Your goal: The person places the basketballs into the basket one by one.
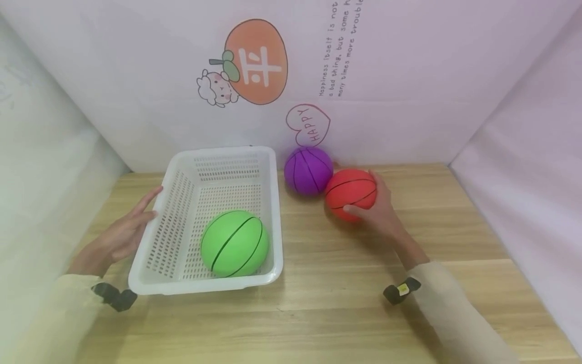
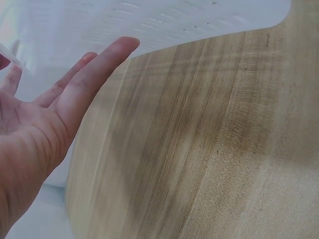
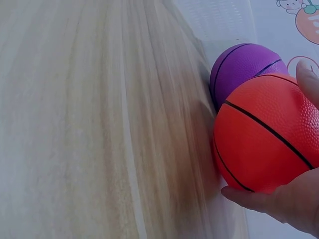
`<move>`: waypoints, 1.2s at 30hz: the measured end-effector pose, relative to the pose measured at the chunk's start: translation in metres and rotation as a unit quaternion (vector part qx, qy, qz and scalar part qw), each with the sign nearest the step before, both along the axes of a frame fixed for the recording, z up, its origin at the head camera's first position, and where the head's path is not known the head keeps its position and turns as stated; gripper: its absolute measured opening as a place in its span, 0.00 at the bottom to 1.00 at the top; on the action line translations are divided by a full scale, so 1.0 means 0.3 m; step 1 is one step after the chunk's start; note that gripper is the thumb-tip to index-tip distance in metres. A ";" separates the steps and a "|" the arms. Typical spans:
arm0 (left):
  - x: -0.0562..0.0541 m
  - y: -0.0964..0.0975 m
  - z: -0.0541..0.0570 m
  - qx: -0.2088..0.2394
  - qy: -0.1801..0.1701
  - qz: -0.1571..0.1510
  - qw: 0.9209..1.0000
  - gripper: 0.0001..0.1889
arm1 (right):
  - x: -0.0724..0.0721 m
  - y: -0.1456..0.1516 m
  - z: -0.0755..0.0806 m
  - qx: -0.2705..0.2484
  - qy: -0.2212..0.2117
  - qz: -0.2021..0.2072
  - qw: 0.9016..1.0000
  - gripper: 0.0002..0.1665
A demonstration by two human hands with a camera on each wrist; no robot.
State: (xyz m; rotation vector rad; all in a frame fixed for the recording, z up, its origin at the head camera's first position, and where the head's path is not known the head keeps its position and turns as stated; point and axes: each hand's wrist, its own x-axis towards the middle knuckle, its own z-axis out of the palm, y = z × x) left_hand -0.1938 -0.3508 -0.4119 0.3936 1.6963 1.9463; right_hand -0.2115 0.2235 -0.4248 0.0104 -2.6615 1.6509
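My right hand point(image 1: 383, 212) grips a red mini basketball point(image 1: 349, 193) near the back of the table, thumb on the near side and fingers round the far right. A purple ball point(image 1: 308, 171) of the same ribbed kind sits just left of it, overlapping it in the right wrist view. On the left, a white plastic basket point(image 1: 276, 212) with slotted walls holds a green ball point(image 1: 235, 243) in its near right corner. My left hand point(image 1: 119, 237) is at the basket's left side, its extended fingers point(image 2: 94, 74) right against the outer wall.
The wood-grain table point(image 1: 327, 303) is bounded by a white printed cloth wall point(image 1: 400, 101) at the back, close behind the purple ball. White cloth also hangs along both sides. Dark straps with small devices sit on both wrists.
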 end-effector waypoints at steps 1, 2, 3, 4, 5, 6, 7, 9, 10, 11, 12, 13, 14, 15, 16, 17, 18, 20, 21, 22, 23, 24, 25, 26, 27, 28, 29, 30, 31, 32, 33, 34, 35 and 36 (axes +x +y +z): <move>-0.001 0.000 0.002 0.002 -0.001 -0.001 1.000 0.34 | -0.001 0.001 -0.001 0.000 0.000 -0.001 1.000 0.66; -0.002 0.001 0.004 0.005 -0.003 -0.003 1.000 0.34 | -0.002 0.001 -0.002 0.000 -0.001 -0.003 1.000 0.66; -0.003 0.001 0.005 0.009 -0.006 -0.004 1.000 0.34 | -0.003 0.003 -0.004 0.001 -0.002 -0.004 1.000 0.66; -0.003 0.001 0.006 0.011 -0.008 -0.004 1.000 0.34 | -0.005 0.005 -0.006 0.001 -0.004 -0.005 1.000 0.66; -0.003 0.002 0.007 0.013 -0.009 -0.005 1.000 0.34 | -0.006 0.006 -0.007 0.000 -0.005 -0.006 1.000 0.66; -0.004 0.003 0.006 0.013 -0.010 -0.006 1.000 0.34 | -0.007 0.008 -0.008 0.000 -0.006 -0.006 1.000 0.66; -0.003 0.003 0.006 0.014 -0.010 -0.006 1.000 0.34 | -0.008 0.008 -0.008 0.000 -0.005 -0.006 1.000 0.66; -0.003 0.002 0.003 0.018 -0.009 -0.007 1.000 0.34 | -0.010 0.011 -0.009 -0.004 0.000 -0.005 1.000 0.65; -0.003 0.003 0.002 0.020 -0.009 -0.007 1.000 0.34 | -0.010 0.012 -0.008 -0.006 0.003 -0.004 1.000 0.65; -0.004 0.003 0.001 0.023 -0.009 -0.008 1.000 0.34 | -0.010 0.015 -0.006 -0.007 0.005 -0.003 1.000 0.64; -0.004 0.003 0.001 0.027 -0.009 -0.008 1.000 0.34 | -0.009 0.017 -0.004 -0.006 0.006 -0.002 1.000 0.64; -0.005 0.003 0.001 0.030 -0.009 -0.010 0.999 0.34 | -0.008 0.020 -0.001 -0.006 0.006 -0.001 1.000 0.64; -0.005 0.003 0.001 0.032 -0.009 -0.011 0.999 0.34 | -0.008 0.023 0.002 -0.006 0.005 0.000 1.000 0.63; -0.005 0.003 0.001 0.033 -0.009 -0.011 0.999 0.34 | -0.007 0.025 0.006 -0.005 0.003 0.002 1.000 0.63; -0.005 0.003 0.001 0.033 -0.010 -0.010 0.999 0.34 | -0.007 0.027 0.009 -0.003 0.002 0.003 1.000 0.63; -0.004 0.002 0.001 0.031 -0.010 -0.010 0.999 0.34 | -0.007 0.029 0.011 -0.001 0.001 0.003 1.000 0.63; -0.004 0.001 0.002 0.029 -0.010 -0.010 0.999 0.34 | -0.007 0.031 0.014 0.001 -0.001 0.002 1.000 0.63; -0.003 0.000 0.003 0.022 -0.008 -0.010 1.000 0.34 | -0.006 0.033 0.016 0.002 -0.002 0.002 1.000 0.63; -0.003 -0.001 0.003 0.018 -0.006 -0.010 1.000 0.34 | -0.006 0.035 0.017 0.004 -0.003 0.001 1.000 0.63; -0.002 -0.001 0.003 0.016 -0.005 -0.010 1.000 0.34 | -0.005 0.037 0.017 0.005 -0.004 0.000 1.000 0.63; -0.002 -0.001 0.003 0.012 -0.002 -0.011 1.000 0.34 | -0.005 0.039 0.018 0.006 -0.004 0.000 1.000 0.63; -0.002 -0.001 0.003 0.011 -0.001 -0.011 1.000 0.34 | -0.003 0.040 0.019 0.006 -0.005 -0.001 1.000 0.63; -0.002 -0.001 0.003 0.012 -0.001 -0.013 1.000 0.34 | -0.001 0.042 0.022 0.006 -0.005 -0.001 1.000 0.63; -0.003 -0.001 0.004 0.013 -0.001 -0.014 1.000 0.34 | 0.002 0.043 0.025 0.007 -0.006 -0.001 1.000 0.63; -0.003 -0.001 0.004 0.016 -0.002 -0.015 1.000 0.34 | 0.005 0.045 0.028 0.008 -0.008 -0.001 1.000 0.63; -0.003 -0.001 0.005 0.019 -0.004 -0.017 1.000 0.34 | 0.008 0.046 0.033 0.005 -0.008 -0.001 1.000 0.62; -0.002 -0.001 0.006 0.023 -0.006 -0.018 1.000 0.34 | 0.011 0.047 0.038 0.003 -0.008 0.000 1.000 0.62; -0.002 -0.002 0.006 0.028 -0.011 -0.020 0.999 0.34 | 0.014 0.046 0.045 -0.002 -0.008 0.001 1.000 0.62; -0.002 -0.002 0.007 0.031 -0.014 -0.021 0.999 0.35 | 0.016 0.047 0.051 -0.007 -0.007 0.004 1.000 0.62; -0.001 -0.002 0.007 0.032 -0.015 -0.022 0.999 0.35 | 0.019 0.047 0.059 -0.008 -0.008 0.005 1.000 0.62; -0.001 -0.003 0.008 0.033 -0.016 -0.022 0.999 0.35 | 0.021 0.047 0.066 -0.011 -0.005 0.007 1.000 0.62; 0.000 -0.003 0.008 0.034 -0.017 -0.023 0.999 0.34 | 0.023 0.047 0.073 -0.013 -0.004 0.010 1.000 0.61; 0.000 -0.002 0.008 0.034 -0.016 -0.023 0.999 0.34 | 0.024 0.048 0.081 -0.012 -0.004 0.011 1.000 0.62; -0.001 -0.002 0.009 0.035 -0.015 -0.022 0.999 0.34 | 0.026 0.048 0.088 -0.010 -0.002 0.012 1.000 0.62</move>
